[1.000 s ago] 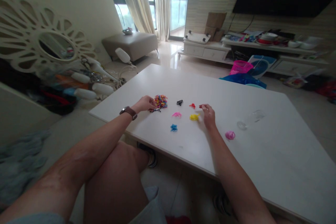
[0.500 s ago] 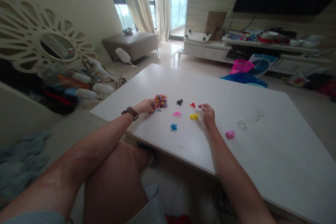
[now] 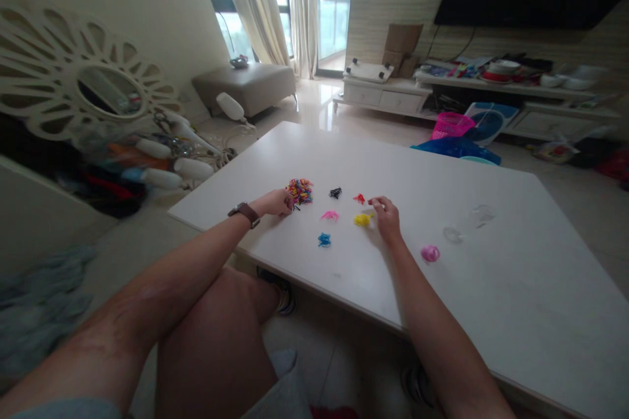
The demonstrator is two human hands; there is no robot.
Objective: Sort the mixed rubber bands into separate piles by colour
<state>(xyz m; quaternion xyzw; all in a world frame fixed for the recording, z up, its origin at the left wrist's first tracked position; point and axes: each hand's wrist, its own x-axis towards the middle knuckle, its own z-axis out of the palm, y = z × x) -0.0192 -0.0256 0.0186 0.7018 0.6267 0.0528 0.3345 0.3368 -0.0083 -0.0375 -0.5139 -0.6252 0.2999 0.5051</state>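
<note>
A mixed heap of small coloured rubber bands [image 3: 301, 190] lies on the white table [image 3: 466, 301]. Against its left edge is my left hand [image 3: 280, 202], fingers curled together; anything between them is hidden. My right hand [image 3: 387, 215] hovers or rests just right of a little red pile [image 3: 360, 198], its fingertips pinched close; I cannot make out what they hold. Right below that pile sits a yellow pile [image 3: 362, 220], close to the right hand. Between the hands are black bands [image 3: 335, 192], pink bands [image 3: 330, 215] and blue bands [image 3: 324, 239], each in its own pile.
A pink bundle [image 3: 430, 253], a clear round piece [image 3: 453, 234] and a clear plastic container [image 3: 484, 215] lie on the table's right side. Beyond the table are a pink basket [image 3: 453, 125] and a low cabinet [image 3: 383, 95]. White lamp shades [image 3: 194, 169] stand beyond its left edge.
My right hand has shifted slightly left towards the red pile, with its fingers drawn closer together. My left hand has stayed beside the mixed heap, moving only a little.
</note>
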